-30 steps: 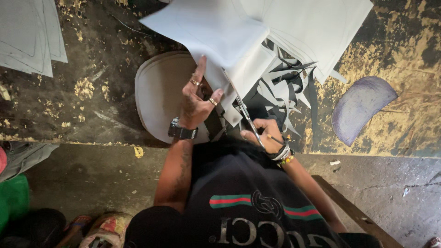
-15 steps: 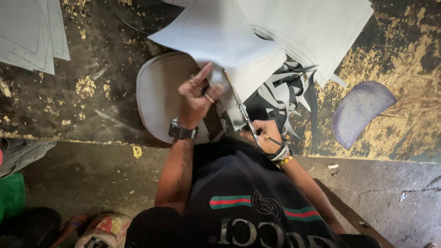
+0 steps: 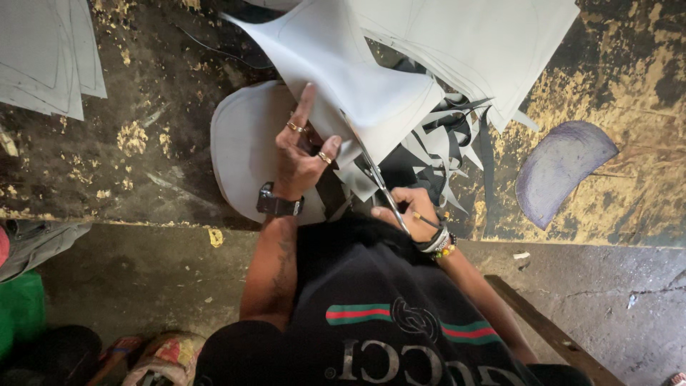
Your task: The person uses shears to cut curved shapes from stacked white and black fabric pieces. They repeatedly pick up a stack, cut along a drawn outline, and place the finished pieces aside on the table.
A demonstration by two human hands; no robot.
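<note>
The left hand (image 3: 300, 154) holds a grey sheet (image 3: 343, 78) up over the counter (image 3: 143, 143), with thumb and fingers pinching its lower edge and the index finger stretched along the back of it. The right hand (image 3: 407, 211) is closed around the handles of the scissors (image 3: 379, 182), and the blades point up into the edge of the sheet, just beside the left thumb. So both hands are occupied, close to each other but not touching, one clamped on the sheet and one on the scissors. The sheet is lifted and curved, not lying flat; thin drawn outlines are visible on it. Under the left hand a rounded grey piece (image 3: 243, 150) lies flat on the counter, and it seems to be already cut out. To the right, a dark purple piece (image 3: 561, 168) of similar half-round shape lies apart on the counter. Between the hands and the stack (image 3: 486, 43) of more grey sheets there is a heap of narrow black and grey scraps (image 3: 443, 150), which I judge as offcuts of cutting that is done. At the far left lies another pile (image 3: 43, 57) of sheets. In my judgement the cutting is somewhere in the middle: some shapes are finished, the held sheet is partly cut, and many sheets are uncut.
</note>
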